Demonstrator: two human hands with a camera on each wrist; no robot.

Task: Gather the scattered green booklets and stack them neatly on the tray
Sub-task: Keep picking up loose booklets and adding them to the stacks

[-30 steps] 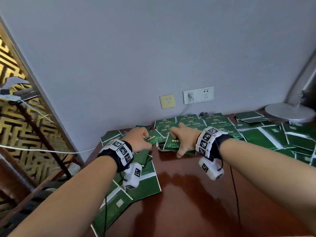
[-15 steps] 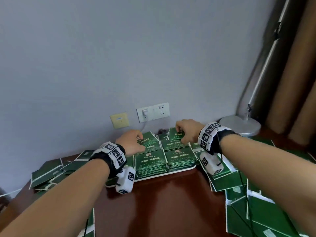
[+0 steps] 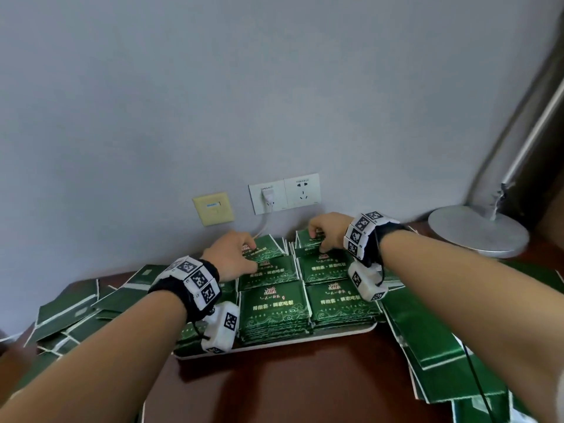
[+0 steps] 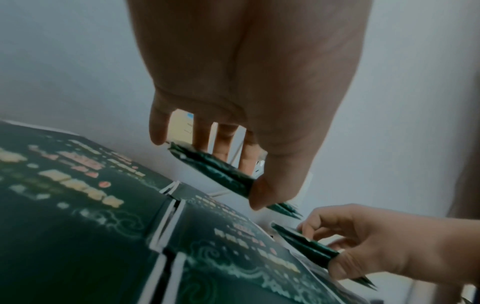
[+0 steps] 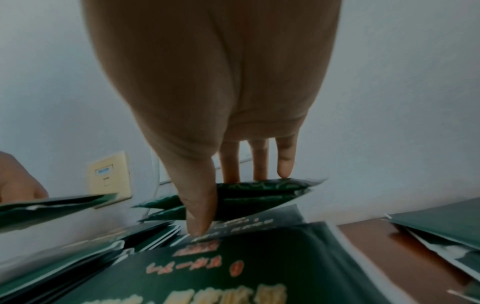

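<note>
Two booklets (image 4: pixel 215 170) pinched per hand (image 4: pixel 249 82)

A second earlier both hands had been at loose booklets at the left end of the table, the left hand (image 3: pixel 233 254) on one and the right hand (image 3: pixel 328 232) on another. Half a second earlier they were already over the white tray (image 3: pixel 274 346) near the wall sockets. Since then each had lifted a thin bundle clear of the far stacks: the left bundle (image 4: pixel 221 172) was pinched between thumb and fingers above the far left stack (image 3: pixel 268 248), and the right bundle (image 5: pixel 257 197) was pinched the same way above the far right stack (image 3: pixel 308 242). The head view had also drawn nearer the tray.
</note>
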